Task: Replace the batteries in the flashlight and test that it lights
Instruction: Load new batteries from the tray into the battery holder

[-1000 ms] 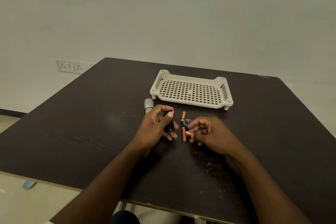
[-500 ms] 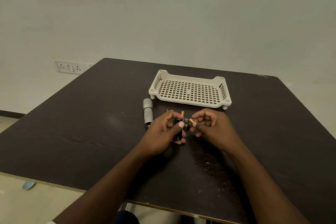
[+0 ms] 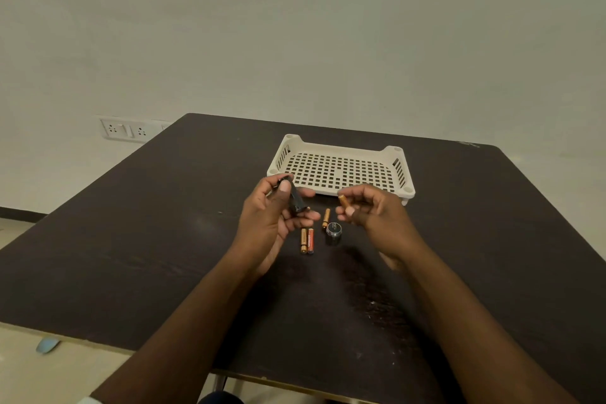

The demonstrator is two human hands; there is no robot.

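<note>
My left hand (image 3: 270, 218) is raised above the table and grips a black battery holder (image 3: 295, 200), held tilted. My right hand (image 3: 370, 210) pinches an orange battery (image 3: 343, 201) between thumb and fingertips, a short gap to the right of the holder. On the dark table (image 3: 147, 239) below lie two batteries side by side (image 3: 307, 241), a third battery (image 3: 326, 217) and a round dark end cap (image 3: 333, 229). The silver flashlight body does not show; my left hand covers the spot where it lay.
A white perforated plastic tray (image 3: 401, 170) stands just behind my hands. A wall socket plate (image 3: 126, 129) sits on the wall at the left. The table's near edge runs below my forearms, with a small blue object (image 3: 47, 345) on the floor.
Both hands lifted off the table and moved apart. The left hand raised the battery holder; the right hand picked up a battery. Two batteries now lie exposed beside the end cap.
</note>
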